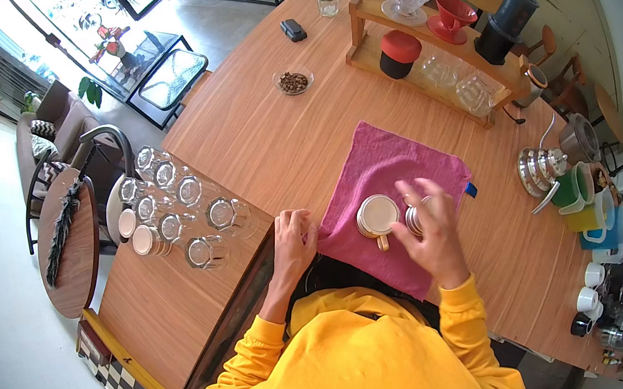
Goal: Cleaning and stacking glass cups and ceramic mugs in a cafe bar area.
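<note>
A pink cloth (370, 160) lies on the wooden table before me, its near corner hanging over the edge. Upside down on it stands a striped mug (378, 215), its handle towards me. To the right of that mug is a second striped cup (413, 221), partly hidden behind my right hand (433, 229). That hand hovers with fingers apart, slightly blurred; whether it touches the cup is unclear. My left hand (294, 237) rests at the table edge by the cloth's left corner, fingers bent. I cannot tell if it pinches the cloth.
On the left, several upturned glasses (189, 190) stand beside white-based cups (146, 239). A wooden rack (377, 35) with coffee drippers is at the far right. A glass dish of beans (293, 82) sits farther back. A metal kettle (542, 168) and plastic jugs (573, 188) line the right.
</note>
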The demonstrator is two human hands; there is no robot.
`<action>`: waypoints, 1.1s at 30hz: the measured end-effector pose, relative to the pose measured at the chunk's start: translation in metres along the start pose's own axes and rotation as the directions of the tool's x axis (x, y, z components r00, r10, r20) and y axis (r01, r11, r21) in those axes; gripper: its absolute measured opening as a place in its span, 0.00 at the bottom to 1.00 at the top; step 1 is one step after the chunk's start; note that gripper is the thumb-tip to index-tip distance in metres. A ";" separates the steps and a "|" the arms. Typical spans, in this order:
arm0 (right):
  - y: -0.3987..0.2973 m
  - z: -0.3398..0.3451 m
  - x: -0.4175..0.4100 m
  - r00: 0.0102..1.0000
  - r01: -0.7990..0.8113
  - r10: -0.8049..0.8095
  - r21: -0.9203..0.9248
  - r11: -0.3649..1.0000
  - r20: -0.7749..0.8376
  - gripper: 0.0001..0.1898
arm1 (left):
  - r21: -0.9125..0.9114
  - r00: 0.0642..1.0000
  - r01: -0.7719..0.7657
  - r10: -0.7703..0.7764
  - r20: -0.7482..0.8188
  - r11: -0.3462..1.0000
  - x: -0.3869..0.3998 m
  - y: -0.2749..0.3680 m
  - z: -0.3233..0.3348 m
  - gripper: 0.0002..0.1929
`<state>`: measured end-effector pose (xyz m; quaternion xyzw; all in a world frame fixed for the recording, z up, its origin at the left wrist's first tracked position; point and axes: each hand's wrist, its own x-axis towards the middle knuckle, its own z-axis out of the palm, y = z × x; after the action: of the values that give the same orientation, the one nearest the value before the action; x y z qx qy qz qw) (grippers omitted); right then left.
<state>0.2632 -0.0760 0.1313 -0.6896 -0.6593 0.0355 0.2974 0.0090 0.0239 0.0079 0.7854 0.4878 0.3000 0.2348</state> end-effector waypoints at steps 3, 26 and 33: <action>-0.013 0.041 0.012 0.992 0.116 -0.115 -0.020 0.993 0.057 0.32 | -0.161 0.992 0.115 -0.104 0.076 0.980 -0.001 0.008 0.000 0.13; -0.001 0.072 -0.001 0.998 0.038 -0.038 -0.005 0.999 0.046 0.27 | -0.737 0.887 0.462 -0.244 0.392 0.494 -0.014 0.032 0.006 0.12; -0.003 0.076 -0.013 0.984 -0.057 0.100 0.276 0.959 -0.145 0.24 | -0.924 0.918 0.379 -0.106 0.382 -0.044 -0.015 0.032 0.021 0.13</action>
<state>0.2253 -0.0602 0.0655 -0.6688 -0.5947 0.0828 0.4384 0.0388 -0.0049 0.0107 0.3160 0.2400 0.4287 0.8116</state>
